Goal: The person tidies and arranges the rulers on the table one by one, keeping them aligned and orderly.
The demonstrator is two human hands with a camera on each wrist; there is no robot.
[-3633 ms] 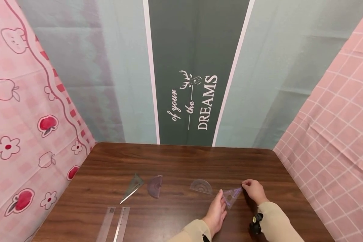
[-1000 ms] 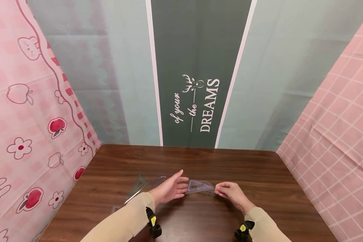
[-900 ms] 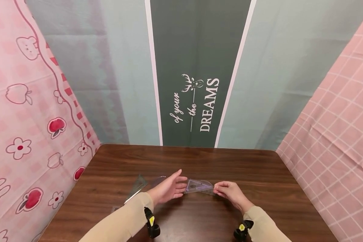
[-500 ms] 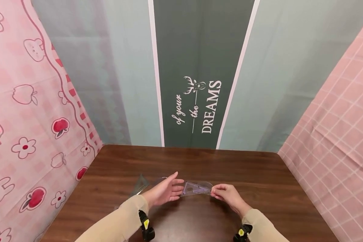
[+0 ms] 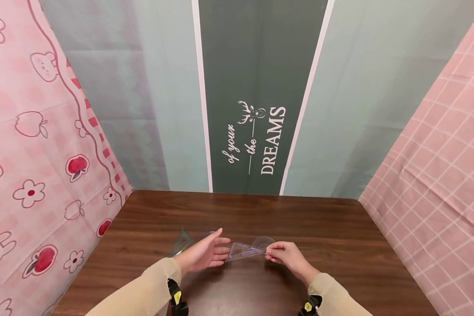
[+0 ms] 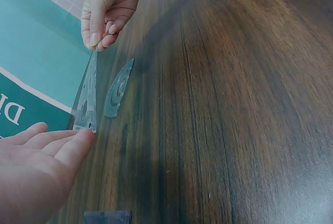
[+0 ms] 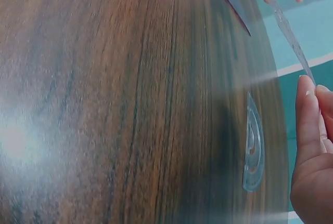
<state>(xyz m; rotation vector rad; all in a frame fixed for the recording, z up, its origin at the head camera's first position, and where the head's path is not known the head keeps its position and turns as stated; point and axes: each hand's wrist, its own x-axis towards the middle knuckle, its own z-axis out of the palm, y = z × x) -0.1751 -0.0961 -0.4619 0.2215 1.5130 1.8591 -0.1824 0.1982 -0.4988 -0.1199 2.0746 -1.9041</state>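
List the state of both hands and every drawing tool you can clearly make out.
Right hand: pinching the purple set square's narrow corner.
Left hand: open, fingertips at the set square's other end.
Purple set square: raised off the table, tilted.
Clear protractor: lying on the table, not held.
Green set square: lying on the table, partly hidden by the left hand in the head view.

The left hand (image 5: 204, 256) has its fingers (image 5: 220, 251) straight and thumb (image 5: 216, 235) raised. The right hand (image 5: 290, 258) pinches between thumb and fingertips. Both forearms (image 5: 136, 289) slant forward and inward.
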